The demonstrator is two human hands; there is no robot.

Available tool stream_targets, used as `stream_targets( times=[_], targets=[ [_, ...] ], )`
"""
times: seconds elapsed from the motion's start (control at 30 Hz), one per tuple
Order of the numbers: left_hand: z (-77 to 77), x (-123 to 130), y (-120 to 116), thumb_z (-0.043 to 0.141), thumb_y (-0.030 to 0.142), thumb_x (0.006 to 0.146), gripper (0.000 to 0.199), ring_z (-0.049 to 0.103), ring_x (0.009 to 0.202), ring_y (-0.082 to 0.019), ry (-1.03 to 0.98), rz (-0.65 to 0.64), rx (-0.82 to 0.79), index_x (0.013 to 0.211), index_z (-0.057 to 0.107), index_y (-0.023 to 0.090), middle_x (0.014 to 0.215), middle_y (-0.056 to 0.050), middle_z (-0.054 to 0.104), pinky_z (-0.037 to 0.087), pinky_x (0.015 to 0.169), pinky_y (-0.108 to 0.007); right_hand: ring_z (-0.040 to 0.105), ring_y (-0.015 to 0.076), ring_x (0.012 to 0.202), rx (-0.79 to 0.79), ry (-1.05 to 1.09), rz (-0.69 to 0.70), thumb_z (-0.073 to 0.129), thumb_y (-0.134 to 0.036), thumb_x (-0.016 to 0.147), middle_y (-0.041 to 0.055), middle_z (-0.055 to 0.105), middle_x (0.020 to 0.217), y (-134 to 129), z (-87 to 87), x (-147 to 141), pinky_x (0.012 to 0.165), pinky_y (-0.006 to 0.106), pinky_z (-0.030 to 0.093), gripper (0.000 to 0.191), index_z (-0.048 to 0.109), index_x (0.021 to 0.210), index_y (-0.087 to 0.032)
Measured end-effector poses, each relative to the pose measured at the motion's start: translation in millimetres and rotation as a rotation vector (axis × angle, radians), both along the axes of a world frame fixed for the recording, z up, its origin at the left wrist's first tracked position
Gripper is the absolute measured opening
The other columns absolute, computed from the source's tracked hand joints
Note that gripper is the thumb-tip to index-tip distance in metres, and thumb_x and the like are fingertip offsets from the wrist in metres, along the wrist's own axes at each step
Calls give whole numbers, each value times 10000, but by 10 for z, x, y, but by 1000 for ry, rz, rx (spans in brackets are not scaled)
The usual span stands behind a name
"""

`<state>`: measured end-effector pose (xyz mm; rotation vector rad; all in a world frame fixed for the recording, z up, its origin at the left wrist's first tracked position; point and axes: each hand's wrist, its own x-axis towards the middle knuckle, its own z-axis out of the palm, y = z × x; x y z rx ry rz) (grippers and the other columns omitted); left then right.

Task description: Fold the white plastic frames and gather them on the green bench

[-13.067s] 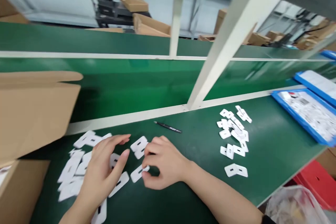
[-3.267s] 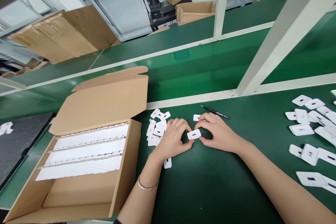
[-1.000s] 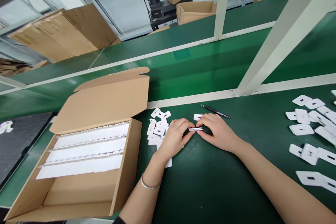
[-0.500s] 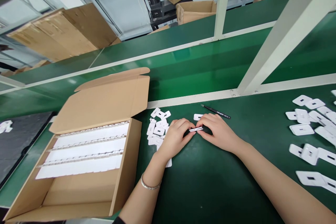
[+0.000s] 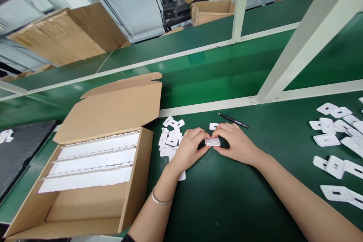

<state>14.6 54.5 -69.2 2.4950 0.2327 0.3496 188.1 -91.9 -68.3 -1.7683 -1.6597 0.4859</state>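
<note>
Between my two hands is a small white rectangular plastic piece [image 5: 212, 142], pinched by its ends just above the green table [image 5: 227, 196]. The fingers and thumb of my left hand [image 5: 190, 144] grip its left end. My right hand [image 5: 233, 140] grips the right end in the same way. Just behind my right fingers lies another white piece with a dark slot [image 5: 213, 126], partly covered by them. Black tweezers [image 5: 235, 120] rest beyond my right hand. A loose pile of white slotted pieces [image 5: 171, 141] lies beside my left hand, which hides part of it.
At left stands an open cardboard box [image 5: 138, 181] with rows of white dividers [image 5: 93, 162]. Many white slotted pieces [image 5: 326, 140] are spread along the right side. A pale metal post [image 5: 306, 38] rises behind the table on the right. A dark mat [image 5: 22, 151] lies far left.
The white piece has been tilted between my fingers, from nearly edge-on to showing more of its flat face. Both hands stay almost in place.
</note>
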Motion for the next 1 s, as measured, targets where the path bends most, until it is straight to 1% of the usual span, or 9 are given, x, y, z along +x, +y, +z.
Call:
stream_targets(
  times=[0.13,0.23,0.27,0.47,0.67,0.77,1.0],
  targets=[
    [11,6,-5,661,166,995,113,645,965,-190,18,10,7,1086,628,224,1053,-6,685,438,884,-363,601,240,984,18,25,5,698,-237,929,17,668,1014,-5,11,-5,861,383,386,107,609,988,-246],
    [15,10,-9,624,193,1025,50,645,958,-190,8,14,0,1065,630,222,1022,-9,679,439,880,-362,609,240,967,31,47,3,618,-277,999,27,676,999,0,16,-4,862,395,391,36,608,985,-245],
    [15,10,-9,615,199,1033,39,645,959,-191,3,15,-2,1062,630,221,1016,-10,677,438,882,-363,611,240,964,34,49,1,590,-283,1018,31,679,997,3,16,-3,864,399,393,56,608,982,-244],
    [16,5,-18,601,243,1054,70,640,1013,-202,-19,17,-18,1113,632,223,1037,-20,671,430,896,-365,621,238,981,50,38,11,540,-259,1047,39,682,997,13,-4,4,882,401,392,86,602,991,-239],
    [36,13,-31,544,263,1082,99,636,962,-193,-32,26,-13,1078,629,214,988,-18,654,435,860,-343,612,224,959,57,23,6,541,-255,1056,33,675,1006,16,-27,4,878,383,378,89,599,992,-235],
    [40,14,-30,546,244,1079,90,634,957,-189,-36,24,-1,1065,628,210,996,-18,660,437,858,-338,613,224,956,60,27,4,565,-264,1046,33,675,1006,17,-27,4,881,381,379,66,601,1000,-233],
    [30,16,-40,542,250,1081,102,637,931,-187,-51,36,1,1070,637,215,996,-20,668,460,839,-336,625,222,958,62,38,3,544,-264,1060,31,677,988,29,-51,14,863,373,376,99,601,986,-230]
  ],
)
